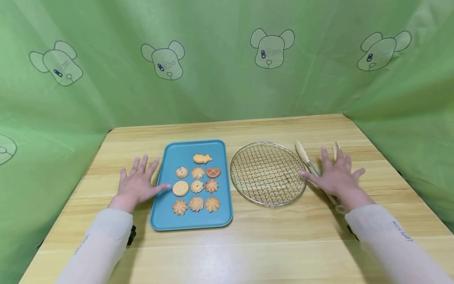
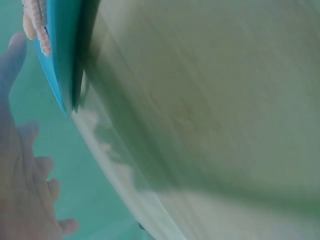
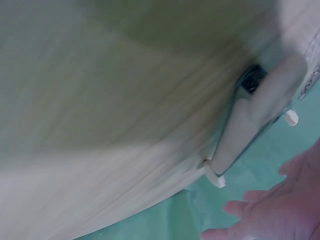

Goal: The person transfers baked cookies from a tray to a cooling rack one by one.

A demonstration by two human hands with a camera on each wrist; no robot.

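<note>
My left hand [image 1: 137, 185], fingers spread, hovers at the left side of a blue tray [image 1: 159, 221], its thumb reaching over the rim toward a round biscuit [image 1: 181, 188]. Several biscuits lie in rows on the tray, among them a fish-shaped one [image 1: 202, 159] and a pretzel [image 1: 213, 172]. Over a pair of tongs [image 1: 313, 169] with cream tips, my right hand [image 1: 337, 179] is spread wide and holds nothing. Its thumb overlaps the right rim of a round wire rack [image 1: 268, 173] in the head view. In the right wrist view the tongs [image 3: 232, 135] lie beyond the fingers.
The light wooden table [image 1: 276, 252] has its back edge against a green curtain [image 1: 220, 94] printed with bear heads. The curtain also hangs along both sides. Tray, wire rack and tongs stand in a row from left to right.
</note>
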